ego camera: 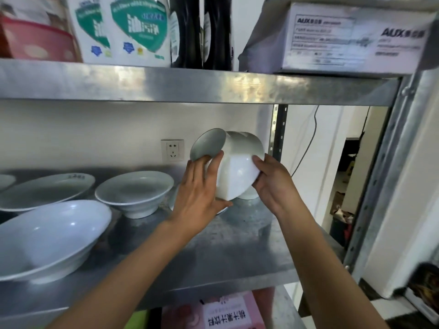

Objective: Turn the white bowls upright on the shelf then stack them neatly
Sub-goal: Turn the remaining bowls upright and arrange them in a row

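Above the metal shelf (pixel 237 245) I hold a white bowl (pixel 237 172) tilted on its side, its mouth facing right and down. A second, smaller white bowl (pixel 209 144) is tipped against it, mouth facing left. My left hand (pixel 202 195) grips the big bowl's left side, fingers reaching the smaller bowl's rim. My right hand (pixel 273 184) holds the big bowl's right rim. Another white piece (pixel 248 194) sits on the shelf behind, mostly hidden.
Upright white bowls stand to the left: one footed bowl (pixel 134 188), a shallow dish (pixel 45 189) and a large bowl (pixel 47 236) at the front. A wall socket (pixel 172 150) is behind. The upper shelf edge (pixel 190 84) runs overhead; a steel post (pixel 380 174) stands right.
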{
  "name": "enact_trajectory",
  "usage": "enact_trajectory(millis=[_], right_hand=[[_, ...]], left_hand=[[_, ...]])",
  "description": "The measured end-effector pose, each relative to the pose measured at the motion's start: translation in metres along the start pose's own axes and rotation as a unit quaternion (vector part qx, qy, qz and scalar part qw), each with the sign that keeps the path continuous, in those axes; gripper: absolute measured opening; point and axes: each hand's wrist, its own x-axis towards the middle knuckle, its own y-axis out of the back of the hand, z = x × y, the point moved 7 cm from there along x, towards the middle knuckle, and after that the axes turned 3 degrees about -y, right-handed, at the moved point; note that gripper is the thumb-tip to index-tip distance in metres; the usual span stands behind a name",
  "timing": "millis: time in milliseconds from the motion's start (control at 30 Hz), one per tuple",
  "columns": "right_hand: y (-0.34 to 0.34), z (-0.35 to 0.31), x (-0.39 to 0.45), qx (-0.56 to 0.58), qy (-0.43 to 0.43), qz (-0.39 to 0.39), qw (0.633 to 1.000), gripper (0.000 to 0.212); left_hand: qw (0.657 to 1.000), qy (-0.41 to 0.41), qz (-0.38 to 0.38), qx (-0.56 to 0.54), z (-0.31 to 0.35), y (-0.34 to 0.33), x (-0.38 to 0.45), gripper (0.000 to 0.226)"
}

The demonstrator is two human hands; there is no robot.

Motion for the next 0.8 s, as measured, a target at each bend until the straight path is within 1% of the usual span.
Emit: enact_trajectory(millis=[67, 100, 133, 200, 233, 300, 367, 433, 500, 633, 733, 800], right_hand=[[-0.004, -0.007, -0.006, -0.032, 0.021, 0.006, 0.999, 0.027], [-0.005, -0.011, -0.010, -0.049, 0.035, 0.009, 0.998, 0.025], [-0.005, -0.016, -0.014, -0.073, 0.052, 0.015, 0.996, 0.024], [-0.004, -0.028, -0.024, -0.130, 0.084, 0.027, 0.988, 0.023], [-0.004, -0.034, -0.029, -0.152, 0.096, 0.030, 0.983, 0.023], [-0.003, -0.042, -0.040, -0.194, 0.115, 0.034, 0.974, 0.024], [-0.001, -0.048, -0.051, -0.266, 0.138, 0.043, 0.953, 0.024], [-0.007, -0.052, -0.060, -0.363, 0.175, 0.032, 0.915, 0.022], [-0.015, -0.052, -0.066, -0.455, 0.205, 0.012, 0.867, 0.022], [-0.019, -0.040, -0.079, -0.568, 0.230, -0.022, 0.790, 0.024], [-0.020, -0.030, -0.098, -0.656, 0.289, -0.026, 0.697, 0.025], [-0.021, -0.021, -0.109, -0.686, 0.317, -0.040, 0.653, 0.026]], left_hand=[[1.000, 0.016, -0.001, -0.023, 0.002, 0.003, -0.007, 0.116], [0.999, 0.023, -0.006, -0.044, 0.002, 0.005, -0.010, 0.109], [0.996, 0.034, -0.014, -0.076, 0.001, 0.006, -0.011, 0.099], [0.986, 0.063, -0.023, -0.151, -0.005, 0.013, -0.014, 0.072], [0.983, 0.069, -0.014, -0.169, -0.008, 0.018, -0.016, 0.058], [0.982, 0.070, 0.021, -0.174, -0.015, 0.028, -0.017, 0.036], [0.979, 0.084, 0.036, -0.182, -0.022, 0.031, -0.018, 0.027], [0.976, 0.102, 0.030, -0.189, -0.029, 0.028, -0.019, 0.028], [0.976, 0.107, 0.019, -0.189, -0.032, 0.023, -0.022, 0.033], [0.980, 0.097, 0.008, -0.174, -0.029, 0.018, -0.025, 0.037], [0.983, 0.083, 0.001, -0.167, -0.020, 0.015, -0.023, 0.030], [0.980, 0.089, 0.009, -0.178, -0.017, 0.015, -0.023, 0.021]])
